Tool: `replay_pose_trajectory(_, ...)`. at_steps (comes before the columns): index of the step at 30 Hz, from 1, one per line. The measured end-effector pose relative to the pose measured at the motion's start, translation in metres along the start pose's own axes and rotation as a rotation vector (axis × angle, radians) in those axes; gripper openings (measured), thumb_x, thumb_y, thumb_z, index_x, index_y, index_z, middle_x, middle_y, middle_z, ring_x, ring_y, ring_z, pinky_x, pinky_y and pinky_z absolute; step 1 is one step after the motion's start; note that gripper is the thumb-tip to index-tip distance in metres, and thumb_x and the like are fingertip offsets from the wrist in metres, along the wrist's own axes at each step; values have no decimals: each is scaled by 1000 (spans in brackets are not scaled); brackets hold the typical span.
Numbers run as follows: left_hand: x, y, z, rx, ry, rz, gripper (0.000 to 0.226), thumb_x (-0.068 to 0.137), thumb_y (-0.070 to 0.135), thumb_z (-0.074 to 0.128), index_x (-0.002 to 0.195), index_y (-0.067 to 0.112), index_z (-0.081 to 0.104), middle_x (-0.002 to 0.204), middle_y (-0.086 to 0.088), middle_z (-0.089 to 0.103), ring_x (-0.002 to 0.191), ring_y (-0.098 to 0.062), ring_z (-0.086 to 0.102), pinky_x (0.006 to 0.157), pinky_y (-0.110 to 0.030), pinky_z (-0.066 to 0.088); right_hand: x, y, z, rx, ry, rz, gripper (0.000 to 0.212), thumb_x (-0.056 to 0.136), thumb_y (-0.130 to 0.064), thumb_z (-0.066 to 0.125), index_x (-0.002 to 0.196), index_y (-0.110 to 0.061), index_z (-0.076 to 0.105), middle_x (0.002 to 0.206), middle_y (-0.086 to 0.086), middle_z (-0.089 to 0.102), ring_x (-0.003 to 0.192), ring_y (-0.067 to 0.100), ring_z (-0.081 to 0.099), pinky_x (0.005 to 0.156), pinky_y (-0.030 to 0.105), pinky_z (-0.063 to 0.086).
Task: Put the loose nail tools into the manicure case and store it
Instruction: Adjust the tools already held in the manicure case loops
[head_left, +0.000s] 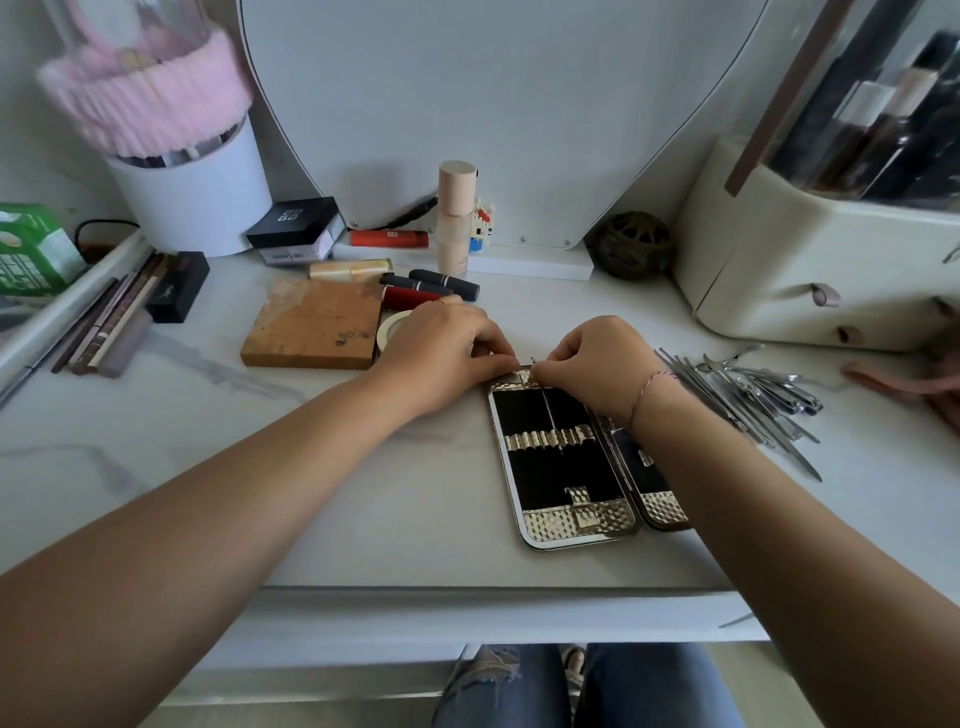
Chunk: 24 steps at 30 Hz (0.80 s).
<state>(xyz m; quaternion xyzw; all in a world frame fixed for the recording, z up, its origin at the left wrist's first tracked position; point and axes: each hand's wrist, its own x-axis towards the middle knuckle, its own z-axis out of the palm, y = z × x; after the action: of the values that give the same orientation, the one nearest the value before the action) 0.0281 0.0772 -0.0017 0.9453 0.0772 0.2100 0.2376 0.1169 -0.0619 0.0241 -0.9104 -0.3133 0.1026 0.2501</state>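
Hands together at the far end of the open manicure case (566, 467), which lies flat near the table's (363, 493) front edge, right of centre. Left hand (447, 348) has its fingers curled, tips pinching the case's far-left corner to pin it down. Right hand (597, 358), fingers bunched tight, pinches the top of a thin metal tool (549, 410) whose shaft runs down to the elastic loop band (545, 440). Looks like the first one going in, with the other loops showing empty. The heap of loose nail tools (748, 395) waits just right of the case, toward the table's right edge. Key here: keep the shaft flat against the black lining, feed it straight through a single loop, and don't let the case skate. A skewed push could snag the elastic.
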Motion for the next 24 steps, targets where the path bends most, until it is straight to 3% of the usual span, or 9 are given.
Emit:
replay_pose_trajectory(5, 0, 0, -1, 9, -13, -9, 13, 79, 38, 68, 83, 28, 74, 71, 11, 57, 79, -13, 51, 83, -42, 44, -6, -3, 0, -61, 39, -11, 26, 73, -29, 67, 50, -23, 56, 58, -5, 56, 77, 26, 61, 82, 39, 50)
replay_pose_trajectory(11, 0, 1, 0, 16, -6, -15, 12, 78, 39, 69, 81, 28, 74, 69, 11, 57, 81, -15, 53, 89, -41, 44, -8, -3, -2, -5, 11, 12, 22, 71, -30, 68, 54, -18, 63, 59, 0, 60, 71, 21, 59, 72, 35, 50)
replay_pose_trajectory(16, 0, 1, -1, 15, -17, -13, 12, 79, 37, 68, 82, 27, 74, 70, 11, 57, 82, -14, 52, 83, -34, 43, -11, -3, -1, -45, -18, -17, 24, 72, -29, 67, 68, -6, 72, 67, 11, 66, 66, 22, 56, 61, 29, 46)
replay_pose_trajectory(21, -1, 2, -1, 15, -17, -14, 12, 79, 36, 68, 82, 26, 74, 69, 12, 56, 81, -12, 49, 71, -27, 37, -17, 1, -1, -97, -5, -22, 24, 70, -29, 66, 59, -8, 67, 55, 5, 55, 62, 21, 52, 61, 31, 43)
replay_pose_trajectory(24, 0, 1, -1, 15, -14, -10, 12, 79, 37, 69, 81, 27, 74, 65, 14, 53, 79, -11, 48, 71, -27, 37, -23, 4, -6, -65, -60, -45, 22, 72, -27, 68, 55, -15, 65, 50, 0, 53, 57, 17, 48, 58, 28, 42)
